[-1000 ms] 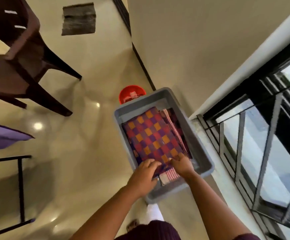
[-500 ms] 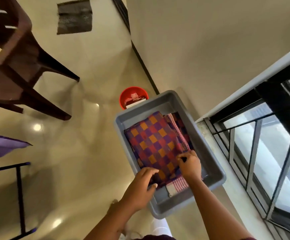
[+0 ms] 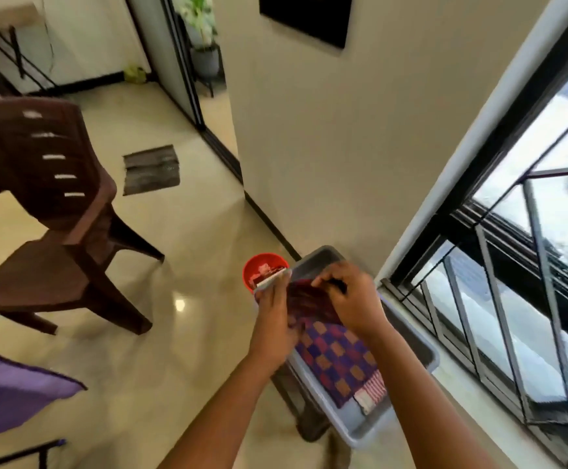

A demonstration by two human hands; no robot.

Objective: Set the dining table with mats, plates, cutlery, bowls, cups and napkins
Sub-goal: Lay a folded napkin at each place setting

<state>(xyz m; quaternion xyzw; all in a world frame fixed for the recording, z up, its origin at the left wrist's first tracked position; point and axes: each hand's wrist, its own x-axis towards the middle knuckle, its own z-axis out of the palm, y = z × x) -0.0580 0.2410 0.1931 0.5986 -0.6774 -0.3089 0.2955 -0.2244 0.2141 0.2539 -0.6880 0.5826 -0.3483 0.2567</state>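
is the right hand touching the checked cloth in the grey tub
Touching. The head view shows the right hand with fingers curled, pinching the far edge of the checked cloth over the grey tub.

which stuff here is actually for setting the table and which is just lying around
For the job:
- checkered mats in the grey tub
- striped red and white cloth beneath them
- left hand and right hand, both gripping the top mat's far edge

Just lying about:
- brown plastic chair
- red bucket
- floor grate
- purple cloth
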